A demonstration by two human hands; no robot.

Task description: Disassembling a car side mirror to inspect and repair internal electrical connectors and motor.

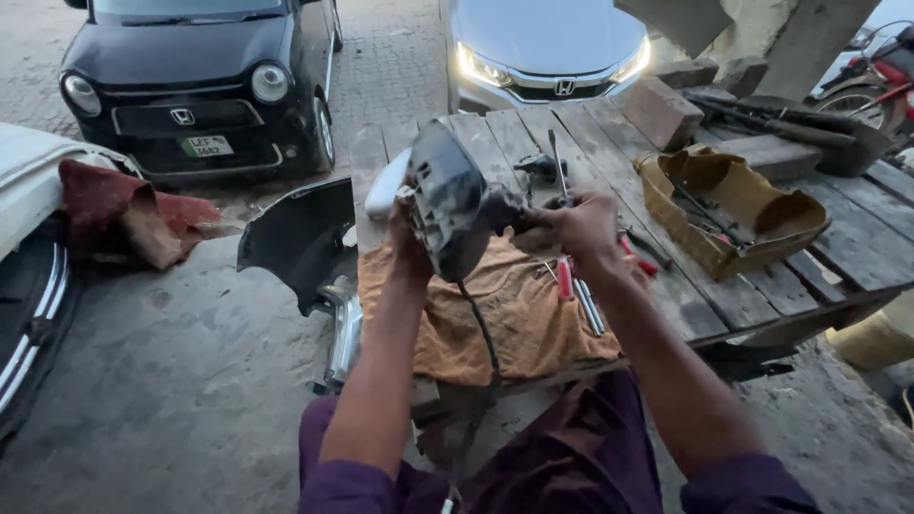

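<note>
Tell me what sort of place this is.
Probably an open-air car repair yard. Two parked cars, one black and one silver, face a rough wooden bench strewn with tools, and both hands, left and right, hold a side mirror.

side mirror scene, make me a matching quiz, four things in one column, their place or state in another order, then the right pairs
Things:
1. side mirror housing
2. orange cloth
3. tan plastic cover
4. black bumper piece

Places or states:
A. leaning against the bench's left side
B. held up between left hand and right hand
C. spread on the wooden bench, under the hands
D. lying on the bench, right of the hands

Pairs: 1-B, 2-C, 3-D, 4-A
</note>
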